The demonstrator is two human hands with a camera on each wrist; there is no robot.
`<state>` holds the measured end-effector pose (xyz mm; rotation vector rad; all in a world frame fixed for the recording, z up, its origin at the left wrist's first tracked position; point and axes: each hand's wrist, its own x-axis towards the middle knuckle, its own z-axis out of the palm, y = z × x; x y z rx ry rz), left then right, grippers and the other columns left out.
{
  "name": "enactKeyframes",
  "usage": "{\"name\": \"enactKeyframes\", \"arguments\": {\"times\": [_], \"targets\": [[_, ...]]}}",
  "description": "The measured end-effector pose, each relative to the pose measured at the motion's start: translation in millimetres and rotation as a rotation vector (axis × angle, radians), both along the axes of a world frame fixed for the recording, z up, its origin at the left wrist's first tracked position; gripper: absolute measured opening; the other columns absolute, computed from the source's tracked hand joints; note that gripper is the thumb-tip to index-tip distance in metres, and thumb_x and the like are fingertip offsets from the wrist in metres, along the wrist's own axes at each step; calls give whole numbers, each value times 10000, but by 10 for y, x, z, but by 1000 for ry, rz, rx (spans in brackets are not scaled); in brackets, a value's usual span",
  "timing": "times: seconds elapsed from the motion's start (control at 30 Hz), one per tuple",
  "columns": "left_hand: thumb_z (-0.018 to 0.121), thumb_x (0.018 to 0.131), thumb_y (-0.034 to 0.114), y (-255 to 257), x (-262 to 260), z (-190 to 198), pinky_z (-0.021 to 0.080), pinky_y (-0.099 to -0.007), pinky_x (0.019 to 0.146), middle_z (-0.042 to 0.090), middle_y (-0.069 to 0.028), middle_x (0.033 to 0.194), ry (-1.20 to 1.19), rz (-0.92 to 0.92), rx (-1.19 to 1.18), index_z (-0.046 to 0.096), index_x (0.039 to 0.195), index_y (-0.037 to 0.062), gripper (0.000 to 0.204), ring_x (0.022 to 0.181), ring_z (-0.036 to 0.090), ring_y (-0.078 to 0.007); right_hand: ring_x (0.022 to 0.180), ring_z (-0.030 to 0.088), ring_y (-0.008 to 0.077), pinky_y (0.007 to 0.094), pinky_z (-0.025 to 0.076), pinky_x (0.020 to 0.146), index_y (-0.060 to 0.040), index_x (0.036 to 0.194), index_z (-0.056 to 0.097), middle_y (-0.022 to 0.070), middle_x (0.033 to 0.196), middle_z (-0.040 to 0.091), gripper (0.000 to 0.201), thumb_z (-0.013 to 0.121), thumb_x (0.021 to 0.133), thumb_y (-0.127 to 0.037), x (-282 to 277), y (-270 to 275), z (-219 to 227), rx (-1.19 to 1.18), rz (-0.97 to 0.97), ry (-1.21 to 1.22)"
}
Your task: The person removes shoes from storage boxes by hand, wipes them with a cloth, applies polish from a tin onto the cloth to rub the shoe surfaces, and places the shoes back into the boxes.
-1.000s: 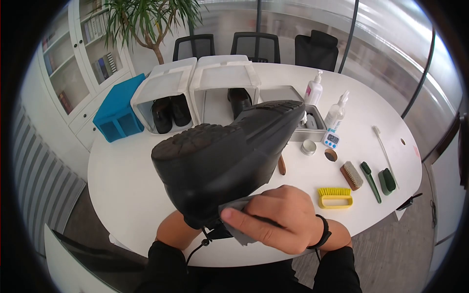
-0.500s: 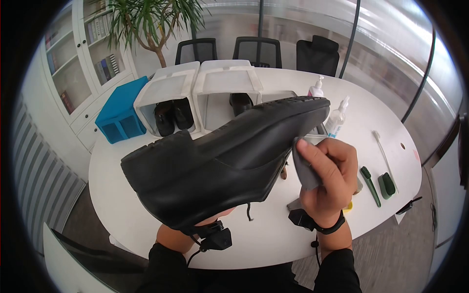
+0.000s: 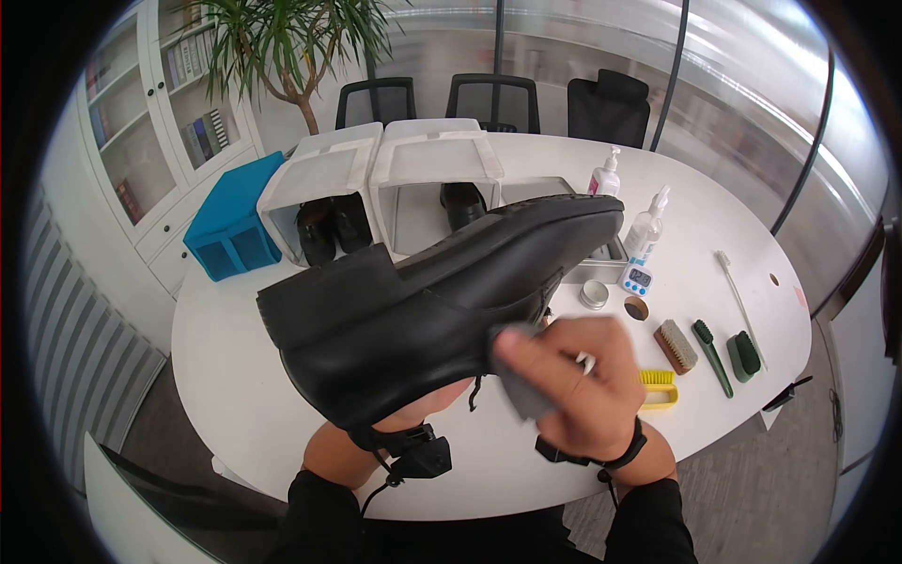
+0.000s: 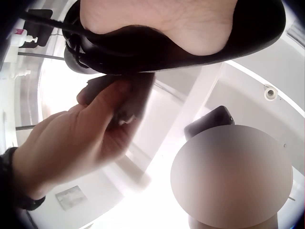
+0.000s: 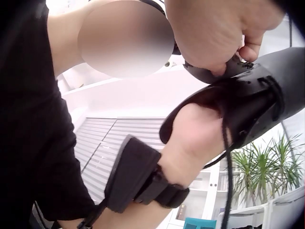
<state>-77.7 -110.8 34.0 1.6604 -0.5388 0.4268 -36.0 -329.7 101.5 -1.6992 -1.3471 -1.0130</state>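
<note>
A black leather lace-up shoe [image 3: 442, 305] is held up over the table, sole upward and toe pointing right, with a lace dangling. My left hand [image 3: 430, 406] is pushed into its opening and bears it from inside; the fingers are hidden there. My right hand [image 3: 597, 381], blurred in the head view, pinches a grey cloth [image 3: 521, 381] between thumb and fingers. The cloth lies right at the shoe's side near the laces. From the left wrist view, the cloth [image 4: 143, 88] is just below the shoe's edge.
Behind the shoe stand a blue box [image 3: 232, 211] and two white boxes [image 3: 434, 155] with black shoes [image 3: 460, 204] inside. To the right are a spray bottle [image 3: 645, 230], a timer [image 3: 636, 279], an open tin [image 3: 594, 294], a yellow brush [image 3: 660, 395] and several other brushes [image 3: 676, 346].
The shoe has turned from heel-on to side-on. My right hand went with the cloth from the heel up toward the toe, then back down and left to the side near the laces.
</note>
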Motion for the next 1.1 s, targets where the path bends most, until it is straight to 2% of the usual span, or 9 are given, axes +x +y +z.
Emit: {"name": "enactKeyframes", "arguments": {"times": [0.07, 0.13, 0.27, 0.53, 0.67, 0.77, 0.93, 1.0, 1.1], "targets": [[519, 1023, 474, 0, 17, -55, 392, -447, 1166, 469, -151, 1526, -10, -92, -139, 384, 1528, 31, 685, 1368, 494, -294, 814, 593, 216, 298, 480, 688, -80, 1169, 765, 78, 961, 578, 575, 760, 622, 98, 109, -56, 14, 56, -117, -17], [532, 1029, 433, -2, 51, -104, 398, -435, 1161, 476, -151, 1519, -24, -186, -278, 385, 1523, 28, 656, 1359, 502, -289, 766, 577, 234, 321, 489, 644, -27, 1193, 750, 88, 931, 625, 628, 627, 587, 86, 110, -17, 12, 114, -96, -56], [553, 1038, 370, 7, 80, -126, 408, -418, 1154, 488, -150, 1507, -37, -327, -474, 388, 1517, 23, 614, 1345, 513, -280, 765, 601, 217, 293, 486, 572, 2, 1166, 753, 91, 932, 639, 592, 675, 579, 1, -66, 128, -86, 46, 52, -88], [617, 997, 334, -49, -26, 18, 435, -399, 1123, 532, -118, 1451, -17, -61, -194, 457, 1477, 50, 579, 1318, 539, -249, 757, 580, 226, 312, 486, 622, -21, 1180, 759, 88, 928, 628, 628, 639, 566, 35, 34, -7, -40, 84, -103, -26], [649, 977, 315, -44, -50, 53, 449, -390, 1107, 554, -102, 1423, 0, 72, -34, 492, 1457, 63, 564, 1304, 552, -233, 746, 579, 221, 309, 489, 610, -15, 1165, 761, 91, 914, 635, 587, 621, 596, 9, -48, 38, -22, -58, 120, 2], [672, 962, 301, -45, -79, 51, 459, -383, 1095, 571, -90, 1402, 12, 180, 75, 518, 1442, 73, 553, 1293, 561, -221, 739, 574, 215, 299, 459, 570, -9, 1161, 761, 90, 920, 634, 590, 631, 589, 44, 179, 18, 16, 175, -72, -94], [712, 936, 279, -117, -27, 59, 477, -372, 1076, 598, -70, 1367, 16, 332, 254, 561, 1417, 90, 538, 1276, 577, -202, 754, 590, 215, 299, 508, 615, -24, 1100, 787, 88, 927, 638, 520, 671, 597, 27, -40, 97, -21, 52, 55, -32], [697, 945, 279, -97, 18, -98, 484, -369, 1060, 588, -88, 1380, 84, 282, 59, 561, 1413, 89, 523, 1287, 566, -202, 825, 603, 224, 309, 501, 732, -89, 1204, 764, 73, 959, 602, 663, 677, 570, 86, 45, 45, -36, 65, 24, 2], [677, 968, 312, 88, -53, -137, 438, -382, 1110, 550, -106, 1435, -89, 380, 358, 492, 1461, 74, 578, 1324, 536, -215, 778, 585, 234, 308, 492, 675, -59, 1169, 765, 86, 946, 617, 612, 648, 585, 82, 168, -22, 26, 109, -90, -2]]}}
